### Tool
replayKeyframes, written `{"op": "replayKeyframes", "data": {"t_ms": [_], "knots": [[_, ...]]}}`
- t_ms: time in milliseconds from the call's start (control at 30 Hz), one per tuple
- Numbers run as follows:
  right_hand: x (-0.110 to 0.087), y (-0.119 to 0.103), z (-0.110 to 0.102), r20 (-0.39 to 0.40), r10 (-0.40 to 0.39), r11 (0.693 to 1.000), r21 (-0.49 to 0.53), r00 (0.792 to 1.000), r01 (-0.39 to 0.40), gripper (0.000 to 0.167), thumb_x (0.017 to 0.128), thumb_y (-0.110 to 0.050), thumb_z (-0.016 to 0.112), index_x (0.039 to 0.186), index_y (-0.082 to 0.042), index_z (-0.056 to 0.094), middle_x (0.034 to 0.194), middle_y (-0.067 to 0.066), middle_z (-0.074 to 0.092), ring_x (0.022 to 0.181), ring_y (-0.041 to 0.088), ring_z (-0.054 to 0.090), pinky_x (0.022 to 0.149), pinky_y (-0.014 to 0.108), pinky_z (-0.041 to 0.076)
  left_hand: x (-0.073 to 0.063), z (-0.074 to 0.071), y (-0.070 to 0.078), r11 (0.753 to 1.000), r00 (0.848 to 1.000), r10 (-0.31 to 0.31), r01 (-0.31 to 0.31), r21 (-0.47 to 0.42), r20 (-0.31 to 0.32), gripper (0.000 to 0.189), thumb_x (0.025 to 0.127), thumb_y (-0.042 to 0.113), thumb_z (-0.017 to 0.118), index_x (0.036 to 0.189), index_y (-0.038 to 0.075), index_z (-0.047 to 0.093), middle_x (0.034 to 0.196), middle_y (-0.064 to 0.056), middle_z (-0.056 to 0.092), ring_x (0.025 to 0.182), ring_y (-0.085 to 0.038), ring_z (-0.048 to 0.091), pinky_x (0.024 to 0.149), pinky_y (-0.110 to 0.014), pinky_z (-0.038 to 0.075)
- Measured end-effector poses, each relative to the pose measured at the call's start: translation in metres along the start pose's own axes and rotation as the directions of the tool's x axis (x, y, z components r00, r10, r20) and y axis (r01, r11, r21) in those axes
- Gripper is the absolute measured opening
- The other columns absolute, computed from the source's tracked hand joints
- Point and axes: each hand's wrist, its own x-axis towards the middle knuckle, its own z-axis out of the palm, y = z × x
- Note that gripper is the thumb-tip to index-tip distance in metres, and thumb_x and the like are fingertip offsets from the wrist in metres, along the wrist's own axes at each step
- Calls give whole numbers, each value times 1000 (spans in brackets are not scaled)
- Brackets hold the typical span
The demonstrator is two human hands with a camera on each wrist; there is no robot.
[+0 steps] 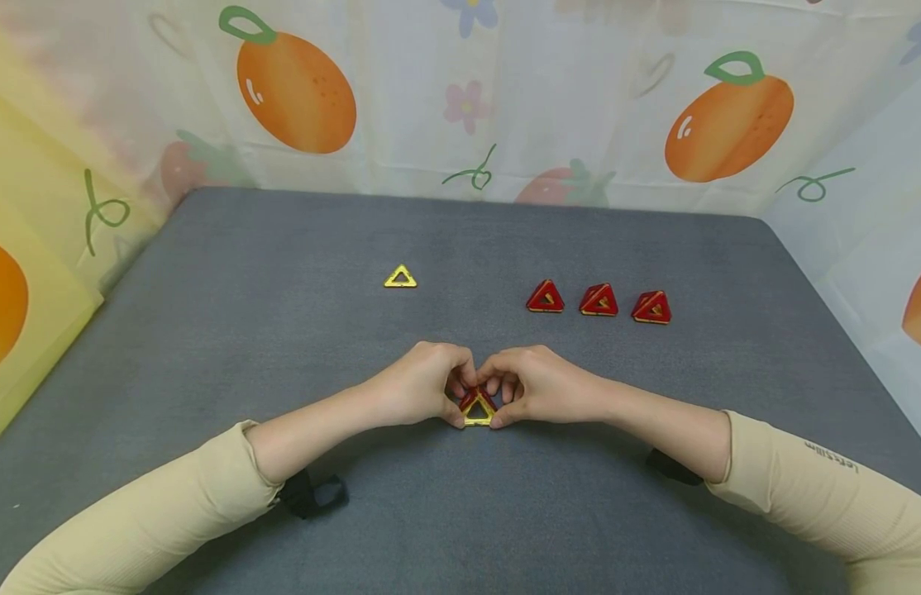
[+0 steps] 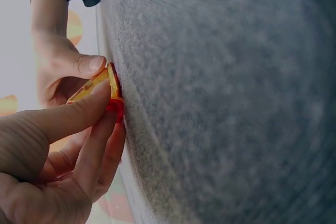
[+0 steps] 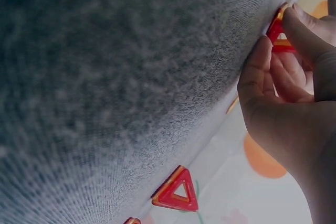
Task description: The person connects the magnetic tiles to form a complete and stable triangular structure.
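Near the middle of the cloth, both hands hold a small pyramid of triangular magnetic tiles between them. Its front is a yellow triangle tile (image 1: 478, 422), and red triangle tiles (image 2: 119, 110) form its sides. The left hand (image 1: 423, 384) pinches it from the left, thumb at the lower left corner and fingers behind. From the other side the right hand (image 1: 546, 384) pinches it, thumb at the lower right corner and index finger near the top. In the right wrist view a red side (image 3: 283, 48) shows between the fingers. The back is mostly hidden by fingers.
A single yellow triangle tile (image 1: 401, 284) lies flat farther back on the left. Three red pyramids, the left one (image 1: 536, 302), the middle one (image 1: 590, 301) and the right one (image 1: 643, 309), stand in a row at the right. A grey cloth (image 1: 460, 512) covers the table before a fruit-printed curtain (image 1: 408, 107).
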Motion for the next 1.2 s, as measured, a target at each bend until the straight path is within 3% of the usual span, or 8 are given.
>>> {"op": "replayKeyframes", "data": {"t_ms": [633, 867, 1033, 1200], "knots": [[0, 0, -1, 17, 10, 999, 49, 1000, -10, 43, 75, -21, 87, 114, -16, 67, 94, -2, 66, 79, 7, 60, 67, 21, 55, 0, -3, -3, 1000, 999, 6, -5, -29, 32, 33, 70, 6, 88, 92, 8, 63, 95, -5, 68, 87, -10, 67, 75, -20, 55], [0, 0, -1, 22, 3, 999, 47, 1000, -4, 42, 76, -19, 86, 114, -17, 68, 94, -3, 67, 77, 5, 60, 66, 20, 55, -3, -17, -6, 999, 997, 7, -4, -46, 78, 32, 72, 3, 85, 95, 5, 63, 98, -7, 70, 89, -11, 68, 77, -21, 56], [0, -1, -1, 25, 5, 999, 37, 1000, -6, 43, 76, -21, 86, 115, -17, 68, 94, -3, 66, 77, 4, 59, 66, 20, 55, -2, -42, -18, 1000, 1000, -12, 11, -10, -8, 29, 76, 7, 83, 100, 4, 66, 101, -10, 72, 94, -16, 70, 81, -28, 58], [0, -1, -1, 22, 7, 1000, 27, 1000, -7, 43, 76, -21, 86, 115, -16, 68, 94, -2, 65, 75, 3, 59, 66, 20, 55, 5, -75, -37, 993, 981, -119, 121, 2, -150, 32, 83, 9, 79, 111, 3, 65, 110, -14, 69, 100, -22, 68, 86, -36, 56]]}}
